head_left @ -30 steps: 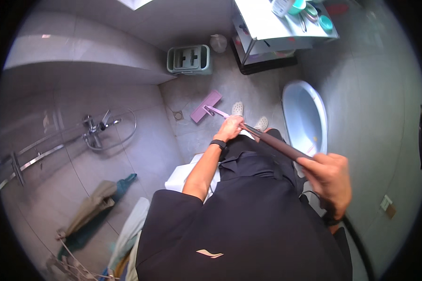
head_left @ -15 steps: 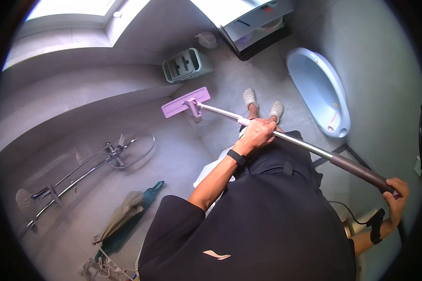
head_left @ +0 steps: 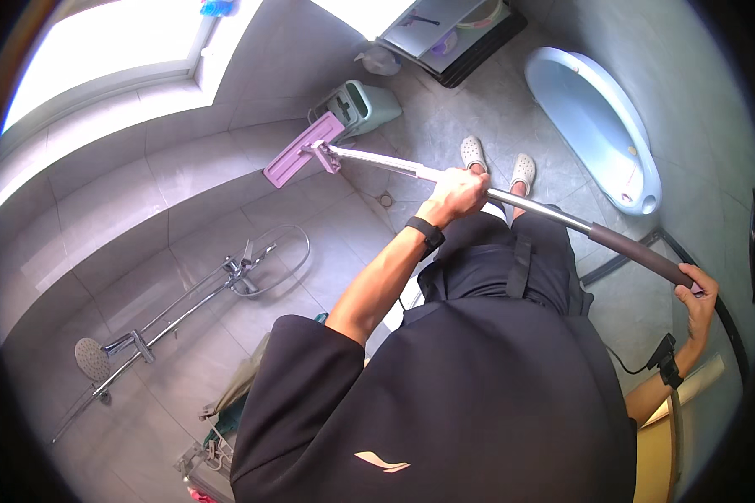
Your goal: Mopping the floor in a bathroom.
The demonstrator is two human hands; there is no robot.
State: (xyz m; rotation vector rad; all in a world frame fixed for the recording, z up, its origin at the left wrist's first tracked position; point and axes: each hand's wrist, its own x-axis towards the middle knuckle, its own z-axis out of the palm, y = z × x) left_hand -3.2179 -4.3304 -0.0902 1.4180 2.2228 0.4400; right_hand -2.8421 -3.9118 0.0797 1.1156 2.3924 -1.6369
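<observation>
A flat mop lies slantwise across my body in both hands. My left hand is closed round the middle of its metal pole, just behind a pink collar. My right hand holds the brown grip at the pole's end, fingers curled about it. The pink mop head is tilted over the edge of the tiled ledge, beside a grey-green bucket. Whether the head touches the ledge I cannot tell.
A blue baby bath leans at the right wall. A shower set with its hose is at left. Behind my left arm, a folded umbrella is partly hidden. A cabinet stands ahead, a bright window far left.
The mop head has moved left and up, from beside the ledge to over its edge. Both hands keep their hold. The whole view has shifted, and my left sleeve now covers part of the umbrella.
</observation>
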